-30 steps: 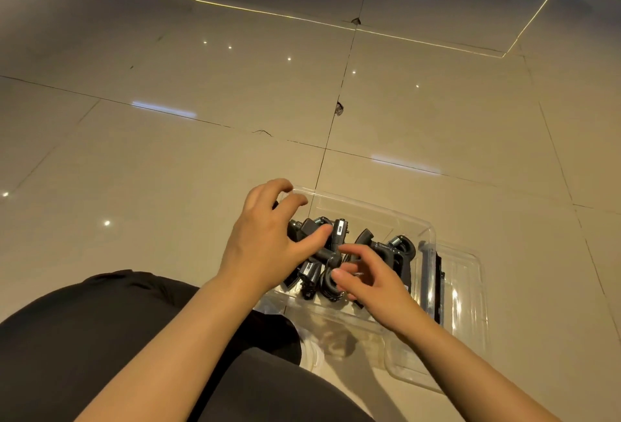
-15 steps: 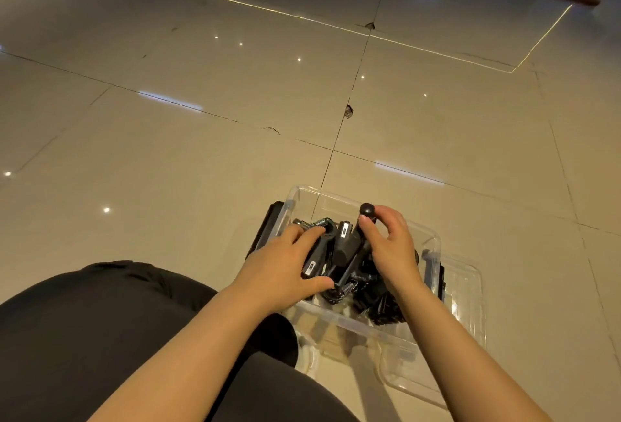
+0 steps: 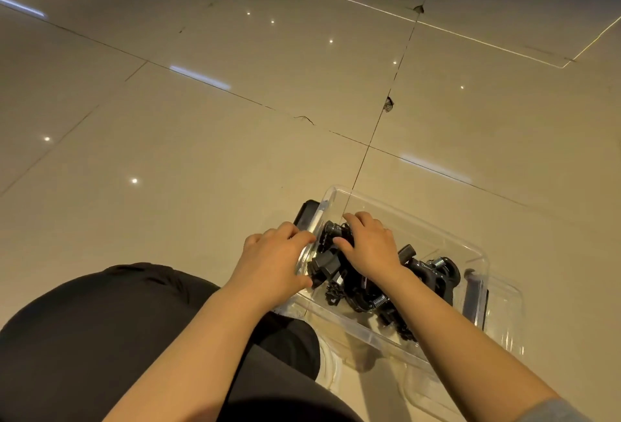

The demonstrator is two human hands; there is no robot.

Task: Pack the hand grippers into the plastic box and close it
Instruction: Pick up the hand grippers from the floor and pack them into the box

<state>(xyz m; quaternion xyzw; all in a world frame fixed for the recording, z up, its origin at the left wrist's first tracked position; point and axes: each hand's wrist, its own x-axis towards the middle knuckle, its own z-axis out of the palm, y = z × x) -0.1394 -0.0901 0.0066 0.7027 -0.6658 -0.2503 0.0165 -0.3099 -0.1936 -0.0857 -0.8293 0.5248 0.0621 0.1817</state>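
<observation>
Two hands work at the left end of a clear plastic box (image 3: 416, 220) on the tiled floor (image 3: 201, 152). The right hand (image 3: 369, 246) lies palm down inside the box, its fingers (image 3: 356, 220) curled together and pressing on top of the black hand grippers (image 3: 433, 273) heaped there; whether they pinch one handle or only push down cannot be told, as the fingertips are hidden among the black parts. The left hand (image 3: 275, 257) rests over the box's left wall, its fingers (image 3: 295, 236) bent and close together, reaching across the rim towards the same end of the heap and touching or nearly touching a black block-shaped part (image 3: 327, 265) just inside the wall.

Out from the fingers, the grippers fill the near and left part of the box, with springs and handles tangled; a further one lies towards the right end, apart from both hands. A dark latch (image 3: 305, 214) hangs outside the left wall, just beyond the left hand, and another grey one (image 3: 470, 297) sits at the right end. Beneath and to the right, a clear lid (image 3: 507, 314) seems to lie under the box.

The step in hand looks like settling the pile low enough to shut. Doing it well probably means pressing evenly, turning stray handles flat so nothing stands above the rim, and keeping the left wall steady meanwhile. The lid is not yet on.
</observation>
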